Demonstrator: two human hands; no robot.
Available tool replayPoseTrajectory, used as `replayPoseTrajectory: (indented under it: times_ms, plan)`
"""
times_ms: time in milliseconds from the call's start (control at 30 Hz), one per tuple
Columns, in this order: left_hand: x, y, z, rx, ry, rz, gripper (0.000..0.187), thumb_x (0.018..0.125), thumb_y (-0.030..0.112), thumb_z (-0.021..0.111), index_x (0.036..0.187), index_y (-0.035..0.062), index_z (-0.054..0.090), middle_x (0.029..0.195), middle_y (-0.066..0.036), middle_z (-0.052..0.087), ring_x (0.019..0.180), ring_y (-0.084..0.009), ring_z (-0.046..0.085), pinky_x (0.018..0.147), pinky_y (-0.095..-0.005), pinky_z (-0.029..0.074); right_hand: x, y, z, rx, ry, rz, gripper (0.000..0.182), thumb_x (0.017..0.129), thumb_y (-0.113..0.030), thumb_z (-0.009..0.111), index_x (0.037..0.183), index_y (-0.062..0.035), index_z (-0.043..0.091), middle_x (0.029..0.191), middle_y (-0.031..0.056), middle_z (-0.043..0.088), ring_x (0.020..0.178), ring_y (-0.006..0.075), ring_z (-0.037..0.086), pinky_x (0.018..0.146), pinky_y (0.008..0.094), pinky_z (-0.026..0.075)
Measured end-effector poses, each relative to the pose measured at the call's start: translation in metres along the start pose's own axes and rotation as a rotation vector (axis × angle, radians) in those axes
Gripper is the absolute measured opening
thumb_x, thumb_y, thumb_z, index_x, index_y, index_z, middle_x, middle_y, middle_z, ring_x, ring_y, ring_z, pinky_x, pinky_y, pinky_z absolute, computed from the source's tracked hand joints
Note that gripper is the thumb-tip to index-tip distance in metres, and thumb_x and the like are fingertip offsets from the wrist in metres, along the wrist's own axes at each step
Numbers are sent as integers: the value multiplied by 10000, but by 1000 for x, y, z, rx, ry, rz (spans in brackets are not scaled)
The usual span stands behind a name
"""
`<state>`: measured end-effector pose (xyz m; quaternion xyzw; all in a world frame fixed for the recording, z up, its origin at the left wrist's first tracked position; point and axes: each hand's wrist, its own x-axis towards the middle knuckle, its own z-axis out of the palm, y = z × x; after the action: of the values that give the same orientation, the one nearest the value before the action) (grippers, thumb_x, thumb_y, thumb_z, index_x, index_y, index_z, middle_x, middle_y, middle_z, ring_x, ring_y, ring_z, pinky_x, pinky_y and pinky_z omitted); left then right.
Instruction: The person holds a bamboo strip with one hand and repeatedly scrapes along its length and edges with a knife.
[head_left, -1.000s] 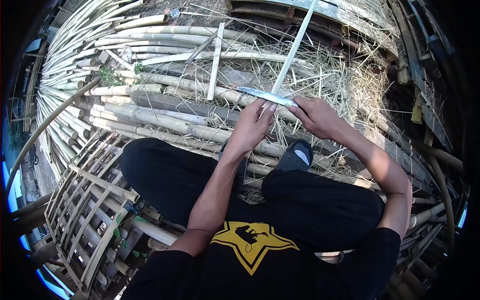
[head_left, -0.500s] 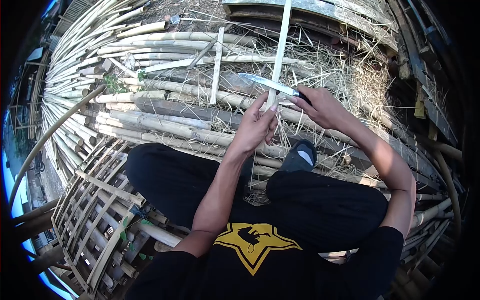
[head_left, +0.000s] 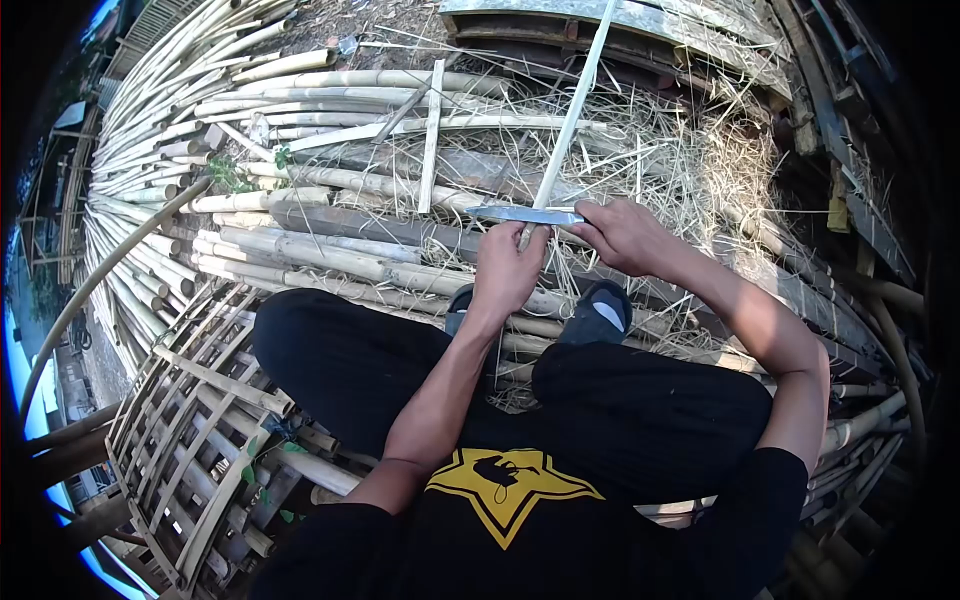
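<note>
A long pale bamboo strip (head_left: 573,120) rises from my left hand (head_left: 507,268), which is closed around its lower end. In my right hand (head_left: 630,237) is a knife (head_left: 525,214), its handle mostly hidden by my fingers. The blade lies across the strip just above my left thumb, pointing left. Steel and strip appear to touch; the exact contact is too small to make out. Thin shavings (head_left: 650,170) lie tangled beyond and beside my hands.
Bamboo poles (head_left: 330,200) cover the ground ahead, with a larger pile (head_left: 150,160) at left. A slatted bamboo lattice (head_left: 190,430) stands by my left knee. Wooden beams (head_left: 600,22) lie at the far side. My sandalled foot (head_left: 597,315) rests beneath my hands.
The knife has come down the strip toward me, and its blade is now more level. The strip leans further right at its top. My left hand has turned and lowered slightly.
</note>
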<state>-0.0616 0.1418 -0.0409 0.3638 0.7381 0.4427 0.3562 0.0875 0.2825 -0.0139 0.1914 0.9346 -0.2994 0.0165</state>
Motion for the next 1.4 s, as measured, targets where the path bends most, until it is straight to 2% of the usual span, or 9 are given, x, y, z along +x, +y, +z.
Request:
replayPoseTrajectory:
  times_ms: [67,300,433,633,967,1067,1167,1300,1400]
  plan:
    - [-4,7,-2,-13,36,22,276,953,231,572,840,-6,659,553,39,464,478,-35,373,440,-248,271,8,9,-8,-33,-36,28,360,982,-373,450,963,-25,540,634,214,567,653,436,575,631,525,444]
    - [-11,21,-8,-386,-267,-297,256,983,260,547,959,21,636,543,45,441,415,-15,340,373,-212,232,7,111,-96,93,674,504,568,1007,-492,375,825,14,560,623,123,469,573,224,444,574,375,360]
    - [-4,28,-3,-502,-121,-311,228,941,259,623,891,45,561,564,31,472,374,-23,388,331,-193,265,11,80,-66,236,472,312,547,1008,-476,401,819,20,536,590,102,429,564,184,381,549,366,334]
    - [-4,14,-11,-344,-126,-239,219,879,215,684,828,29,583,553,-9,532,372,-39,427,336,-230,273,8,12,-4,142,-117,92,482,1003,-410,418,810,3,573,552,188,514,522,365,523,568,472,428]
    - [2,-3,-5,-164,-13,-9,249,782,203,751,750,4,606,598,-37,582,531,-66,496,504,-279,402,2,2,12,48,16,-58,446,995,-411,414,876,-25,604,571,194,550,573,401,568,610,489,474]
    - [-2,3,-8,-50,-18,-73,217,825,178,747,758,26,607,618,32,549,533,-20,450,469,-224,343,10,2,-5,-26,-118,50,448,995,-398,405,849,-16,588,647,216,577,615,405,574,625,498,459]
    - [-23,24,-10,-98,-172,-124,248,841,214,739,760,24,603,601,38,529,529,-18,445,473,-224,348,25,85,-33,-26,214,377,541,1007,-444,357,812,10,577,627,212,562,620,400,570,631,504,436]
    - [-14,22,-9,-112,-102,24,265,906,266,670,847,17,601,582,59,476,477,-15,397,426,-223,298,7,140,-101,300,672,398,588,1002,-513,381,694,-30,509,551,11,386,512,126,358,500,318,301]
    - [-10,21,-12,-130,-212,-113,203,972,222,566,1011,24,586,587,65,432,488,-17,384,422,-214,285,9,109,-82,447,641,384,494,1029,-435,379,676,-91,421,567,-53,320,503,64,240,481,262,246]
